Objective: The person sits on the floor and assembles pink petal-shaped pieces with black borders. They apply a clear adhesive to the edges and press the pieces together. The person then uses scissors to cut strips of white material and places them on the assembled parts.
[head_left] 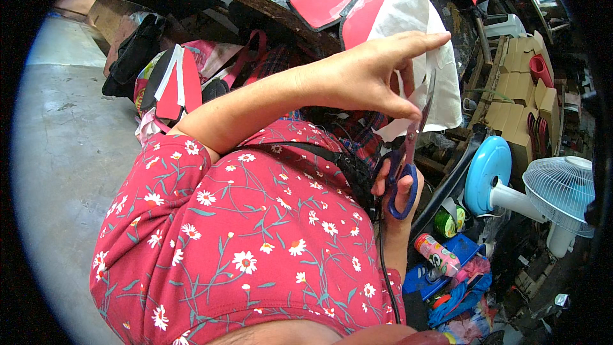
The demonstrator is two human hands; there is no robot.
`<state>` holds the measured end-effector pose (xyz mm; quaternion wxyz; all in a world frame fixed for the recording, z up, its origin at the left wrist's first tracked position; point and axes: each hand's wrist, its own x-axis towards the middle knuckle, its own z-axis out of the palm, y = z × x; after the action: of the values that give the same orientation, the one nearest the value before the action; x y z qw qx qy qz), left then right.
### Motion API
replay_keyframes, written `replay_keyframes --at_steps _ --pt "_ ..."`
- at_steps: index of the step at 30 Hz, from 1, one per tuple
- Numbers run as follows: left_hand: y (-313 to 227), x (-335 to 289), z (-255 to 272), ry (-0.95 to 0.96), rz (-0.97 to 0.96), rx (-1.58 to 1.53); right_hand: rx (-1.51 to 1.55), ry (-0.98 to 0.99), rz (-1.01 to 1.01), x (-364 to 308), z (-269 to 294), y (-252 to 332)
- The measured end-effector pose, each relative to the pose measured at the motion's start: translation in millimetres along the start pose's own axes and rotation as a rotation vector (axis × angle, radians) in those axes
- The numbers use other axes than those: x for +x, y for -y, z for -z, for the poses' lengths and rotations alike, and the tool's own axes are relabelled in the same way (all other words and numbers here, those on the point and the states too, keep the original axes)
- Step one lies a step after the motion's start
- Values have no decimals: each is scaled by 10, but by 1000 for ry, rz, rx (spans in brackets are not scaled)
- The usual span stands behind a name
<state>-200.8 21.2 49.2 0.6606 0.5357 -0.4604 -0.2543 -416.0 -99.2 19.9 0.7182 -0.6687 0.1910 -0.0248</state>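
Observation:
My left hand [373,70] reaches across to a sheet of white cloth [444,99]. Its thumb and forefinger stand apart, while the other fingers curl at the cloth and are partly hidden. In my right hand [403,195] are scissors with dark blue handles [397,212], my fingers through the loops. Their blades point up toward the cloth, just beside my left thumb; whether they touch it I cannot tell. Red panels with black edging [367,9] lie against the white cloth on the far side.
On the left, a black-and-red piece with white strips [177,83] rests by bags and grey floor [76,128]. To the right stand cardboard boxes [511,83], a white-and-blue fan [559,195], a pink bottle [437,254] and a blue tray [415,279].

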Motion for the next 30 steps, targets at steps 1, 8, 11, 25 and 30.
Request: replay_keyframes --at_steps 1,8,11,25,30 --pt "26 15 12 -3 11 -40 -12 -4 5 6 6 5" --pt "-170 560 -4 -99 -258 219 -156 -174 221 166 147 247" --pt "-417 866 -40 -132 -708 324 -211 -312 452 240 201 342" --pt "762 -102 -149 -154 88 -2 8 -9 -115 -10 197 -258" --pt "738 -85 -149 -175 73 29 28 86 -144 -5 191 -221"
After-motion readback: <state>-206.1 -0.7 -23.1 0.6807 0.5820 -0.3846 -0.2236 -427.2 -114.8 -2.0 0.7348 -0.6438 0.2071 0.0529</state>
